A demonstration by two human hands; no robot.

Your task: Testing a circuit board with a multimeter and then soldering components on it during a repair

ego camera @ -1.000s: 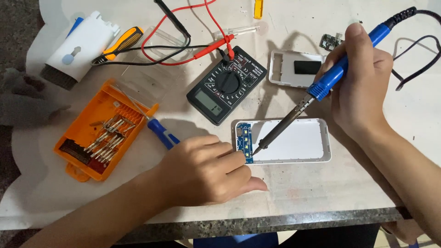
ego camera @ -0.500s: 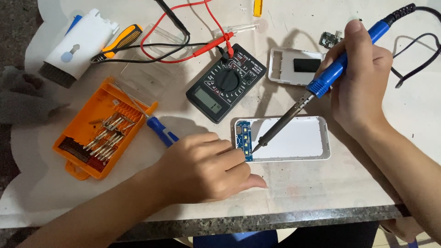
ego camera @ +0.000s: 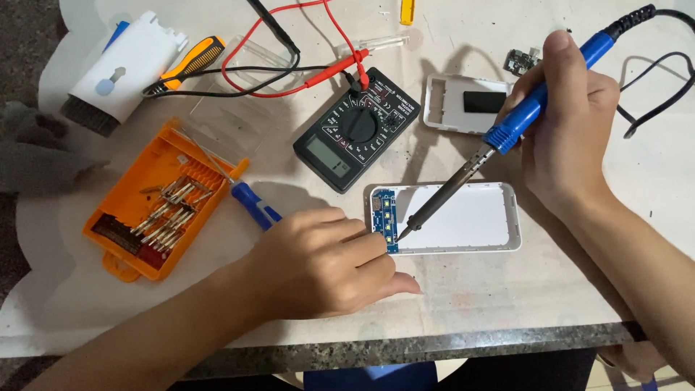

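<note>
Head view: right hand [ego camera: 572,137] is gripping soldering iron [ego camera: 507,130], its tip slanting down-left onto blue circuit board [ego camera: 385,221], left hand [ego camera: 326,261] is curling closed, steadying white case [ego camera: 470,221] beside it.

Blue-handled soldering iron [ego camera: 507,134] tilted, tip on small blue circuit board [ego camera: 386,221], inside open white case [ego camera: 463,221]
</note>
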